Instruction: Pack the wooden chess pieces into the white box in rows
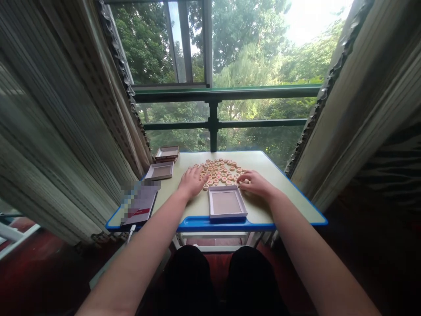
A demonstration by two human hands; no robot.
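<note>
Several round wooden game pieces (221, 171) with red marks lie spread on a pale table (283, 193) with a blue rim. My left hand (191, 181) rests flat on the left edge of the pile, fingers stretched out. My right hand (254, 181) lies at the pile's right edge, fingers curled down onto the pieces; whether it grips one is hidden. An empty shallow box (226, 202) with pale walls sits between my hands, near the table's front edge.
A second open box tray (160, 170) and a stack of trays (167, 153) stand at the table's back left. A dark booklet (142, 203) lies on the left front corner. Curtains hang on both sides; a window with a green rail is behind.
</note>
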